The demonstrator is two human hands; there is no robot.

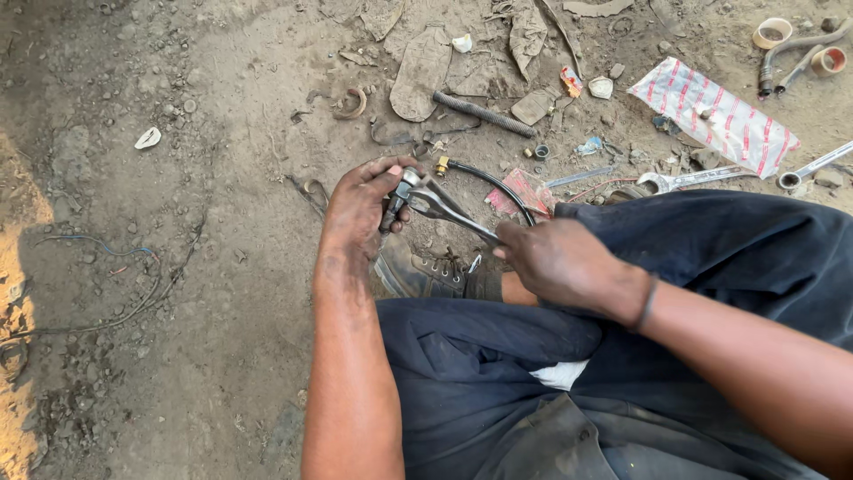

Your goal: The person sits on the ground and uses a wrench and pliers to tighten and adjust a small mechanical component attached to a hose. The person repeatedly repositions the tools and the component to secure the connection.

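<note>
My left hand (pixel 360 209) is closed around a small dark metal fitting (pixel 397 203) held above the dirt ground. My right hand (pixel 560 262) grips the handle of a metal spanner (pixel 444 209) whose open jaw sits on the fitting. A black hose (pixel 498 185) with a brass end (pixel 442 165) curves away from the fitting toward my right knee. My legs in dark blue trousers (pixel 498 373) fill the lower right, and a worn dark shoe (pixel 418 274) shows under the hands.
Dirt ground is littered with scrap: a threaded rod (pixel 484 114), a red-and-white striped wrapper (pixel 715 114), two spanners (pixel 689 180) at right, tape rolls (pixel 771 33) at top right, loose wires (pixel 107 284) at left.
</note>
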